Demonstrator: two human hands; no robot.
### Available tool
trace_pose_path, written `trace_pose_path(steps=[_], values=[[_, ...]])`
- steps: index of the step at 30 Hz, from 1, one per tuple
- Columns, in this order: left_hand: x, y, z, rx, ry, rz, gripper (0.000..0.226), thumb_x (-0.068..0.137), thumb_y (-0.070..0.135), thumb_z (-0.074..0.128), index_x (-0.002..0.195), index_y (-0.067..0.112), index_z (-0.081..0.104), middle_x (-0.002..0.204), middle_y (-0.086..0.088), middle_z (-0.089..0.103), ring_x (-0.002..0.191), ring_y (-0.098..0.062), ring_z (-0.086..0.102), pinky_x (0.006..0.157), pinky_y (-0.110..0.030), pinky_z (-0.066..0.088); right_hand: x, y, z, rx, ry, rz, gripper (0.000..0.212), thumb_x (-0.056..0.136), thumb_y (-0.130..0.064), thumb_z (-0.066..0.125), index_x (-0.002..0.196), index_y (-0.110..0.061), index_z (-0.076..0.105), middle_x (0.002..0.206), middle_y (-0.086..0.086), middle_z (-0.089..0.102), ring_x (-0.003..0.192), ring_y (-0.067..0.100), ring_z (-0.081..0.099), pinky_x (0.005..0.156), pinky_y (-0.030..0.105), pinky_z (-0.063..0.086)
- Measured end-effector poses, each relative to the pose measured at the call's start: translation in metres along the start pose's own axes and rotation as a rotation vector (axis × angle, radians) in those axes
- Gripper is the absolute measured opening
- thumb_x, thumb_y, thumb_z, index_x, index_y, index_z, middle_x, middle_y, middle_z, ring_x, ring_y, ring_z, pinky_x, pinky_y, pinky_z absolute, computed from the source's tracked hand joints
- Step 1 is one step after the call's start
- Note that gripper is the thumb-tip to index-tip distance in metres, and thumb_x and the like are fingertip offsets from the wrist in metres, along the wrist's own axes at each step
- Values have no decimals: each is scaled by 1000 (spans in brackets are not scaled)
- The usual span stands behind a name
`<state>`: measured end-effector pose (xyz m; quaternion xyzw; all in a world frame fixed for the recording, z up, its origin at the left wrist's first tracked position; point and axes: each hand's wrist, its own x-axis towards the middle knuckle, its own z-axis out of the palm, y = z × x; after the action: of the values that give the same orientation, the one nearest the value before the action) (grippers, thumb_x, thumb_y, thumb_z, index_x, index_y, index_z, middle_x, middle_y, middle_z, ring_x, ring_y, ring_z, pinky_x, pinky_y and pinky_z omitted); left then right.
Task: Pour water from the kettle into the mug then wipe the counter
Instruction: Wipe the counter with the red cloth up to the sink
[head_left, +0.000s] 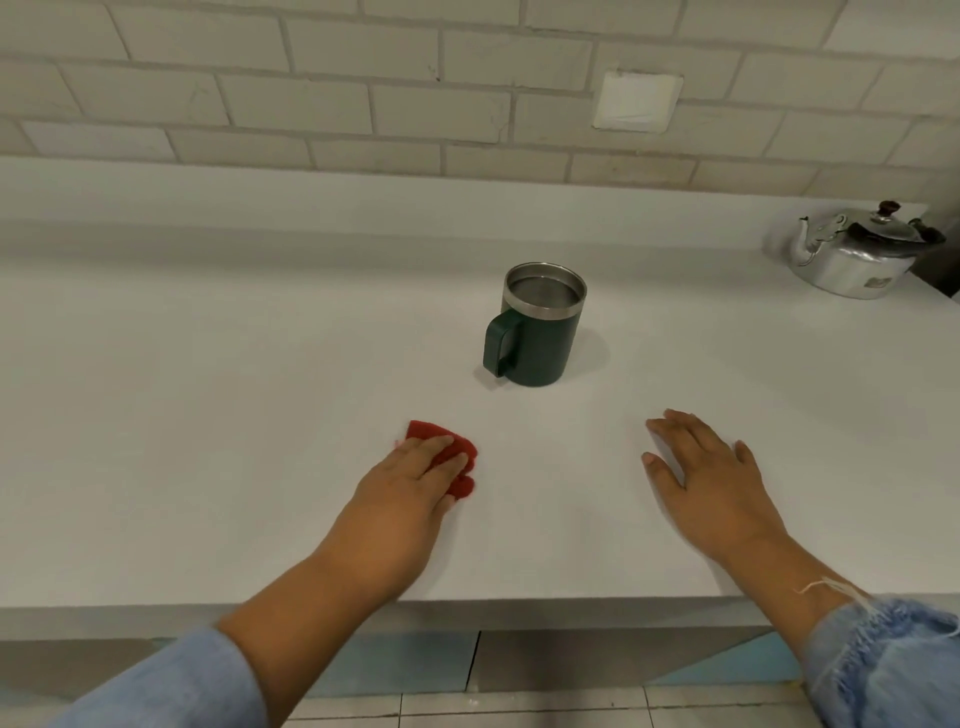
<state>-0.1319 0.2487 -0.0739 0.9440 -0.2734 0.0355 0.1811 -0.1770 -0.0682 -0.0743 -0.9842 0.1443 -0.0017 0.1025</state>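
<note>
A dark green mug (535, 327) with a steel rim stands upright in the middle of the white counter (208, 374), its handle turned toward me. A silver kettle (860, 254) sits at the far right, spout pointing left. My left hand (410, 478) presses a red cloth (452, 457) flat on the counter, in front of the mug and to its left. My right hand (711, 473) lies palm down on the counter with fingers spread, holding nothing, to the right of the cloth.
A tiled wall (363, 104) with a white blank plate (636, 101) rises behind the counter. The counter's front edge (519, 605) runs under my forearms, with floor tiles below. The kettle stands close to the counter's right end.
</note>
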Motion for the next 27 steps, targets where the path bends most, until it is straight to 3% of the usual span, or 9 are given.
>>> trace_pose_path(steps=[4, 6, 8, 10, 15, 18, 21, 24, 27], values=[[7, 13, -11, -240, -70, -99, 54, 95, 42, 34, 145, 31, 17, 155, 11, 18, 141, -11, 20, 114, -26, 14, -8, -20, -5, -32, 164, -17, 45, 95, -32, 43, 140, -23, 42, 147, 2, 41, 137, 24, 32, 114, 50, 23], [12, 25, -17, -458, -129, -136, 57, 93, 47, 35, 144, 38, 12, 154, 14, 17, 139, -10, 23, 113, -30, 23, -17, -57, -11, 162, 225, -112, 41, 94, -27, 50, 134, -19, 50, 139, 3, 48, 131, 22, 38, 110, 33, 29], [15, 27, -25, -585, -62, -151, 51, 95, 43, 35, 142, 39, 18, 151, 12, 28, 134, -8, 32, 109, -27, 29, -25, -106, -15, 311, 149, -257, 39, 94, -31, 49, 132, -23, 51, 137, -3, 47, 129, 12, 37, 108, 19, 25], [13, 15, -35, -614, 80, -173, 46, 96, 37, 35, 141, 35, 29, 146, 10, 37, 129, -2, 35, 104, -21, 28, -30, -146, -11, 347, 38, -384, 47, 94, -41, 46, 138, -25, 44, 143, -7, 40, 133, 7, 30, 113, 23, 24], [-14, -57, -67, -409, 251, -353, 39, 94, 31, 42, 132, 30, 46, 140, 2, 48, 128, -16, 43, 104, -27, 30, -28, -181, 15, 203, -196, -282, 67, 95, -49, 35, 151, -26, 7, 160, -8, 0, 147, 16, -5, 121, 37, 7], [-33, -99, -84, -284, 252, -469, 35, 93, 24, 45, 127, 22, 54, 137, -8, 51, 132, -24, 41, 104, -29, 28, -16, -197, 18, 222, -192, -125, 64, 98, -31, 40, 151, -20, 7, 161, -5, -2, 147, 19, -6, 121, 38, 9], [-49, -130, -93, -199, 177, -556, 37, 94, 22, 43, 130, 16, 52, 140, -8, 49, 137, -25, 33, 109, -40, 27, 0, -213, 24, 208, -139, -47, 67, 98, -34, 39, 152, -16, 3, 161, 1, -4, 147, 23, -6, 121, 39, 7], [-61, -157, -91, -80, 105, -594, 40, 94, 20, 43, 131, 7, 49, 141, -12, 46, 137, -28, 31, 111, -42, 25, 14, -230, 33, 171, -83, -58, 71, 97, -45, 32, 151, -13, 0, 160, 6, -6, 147, 25, -6, 120, 38, 3], [-70, -180, -93, 5, 40, -661, 44, 94, 22, 42, 132, 3, 46, 144, -15, 41, 138, -30, 29, 112, -45, 25, 24, -260, 41, 203, -87, -189, 63, 97, -33, 36, 151, -12, 11, 160, 6, 4, 147, 23, 1, 121, 34, 4]])
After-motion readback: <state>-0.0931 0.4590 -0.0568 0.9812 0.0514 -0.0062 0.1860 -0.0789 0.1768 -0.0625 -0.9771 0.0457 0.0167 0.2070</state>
